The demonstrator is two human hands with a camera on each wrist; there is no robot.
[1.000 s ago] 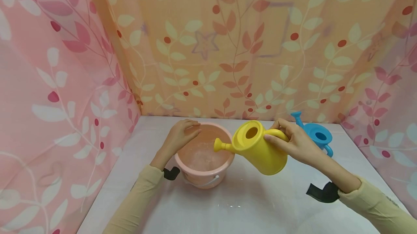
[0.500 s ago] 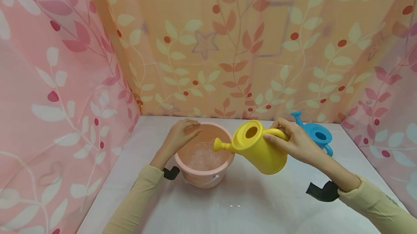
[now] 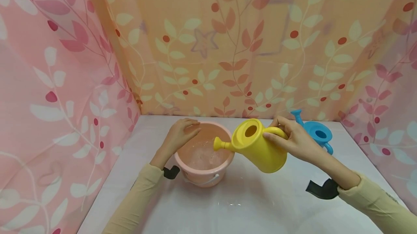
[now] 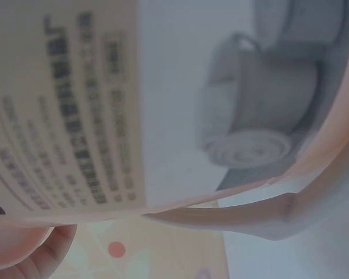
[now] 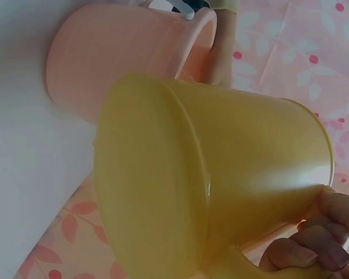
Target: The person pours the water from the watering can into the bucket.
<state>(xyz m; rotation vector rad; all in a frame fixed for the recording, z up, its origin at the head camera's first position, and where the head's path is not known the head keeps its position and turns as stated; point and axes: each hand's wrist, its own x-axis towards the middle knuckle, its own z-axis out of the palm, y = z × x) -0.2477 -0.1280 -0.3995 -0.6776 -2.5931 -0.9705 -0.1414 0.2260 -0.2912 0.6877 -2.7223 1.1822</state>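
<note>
A yellow watering can [image 3: 260, 147] hangs in the air right of the pink bucket [image 3: 203, 172], tilted left with its spout over the bucket's rim. My right hand [image 3: 291, 138] grips the can by its handle, fingers curled around it, as the right wrist view also shows. Inside the bucket, rippled water [image 3: 203, 156] is visible below the spout. My left hand [image 3: 179, 136] holds the bucket's left rim, with the thumb on the inner side and fingers along the outside. Close up in the left wrist view is the bucket's printed label [image 4: 93, 116]; some fingers [image 4: 52, 253] show beside the rim.
A blue watering can [image 3: 317, 132] stands at the back right, partly behind my right hand. Small water drops [image 3: 229, 204] lie on the white tabletop [image 3: 254, 212] in front of the bucket. Floral curtains [image 3: 208, 45] enclose the table at the back and sides.
The water in the bucket looks more stirred half a second ago and now than a second ago. Both hands, the bucket and the yellow watering can hold almost the same positions; the view shifts slightly.
</note>
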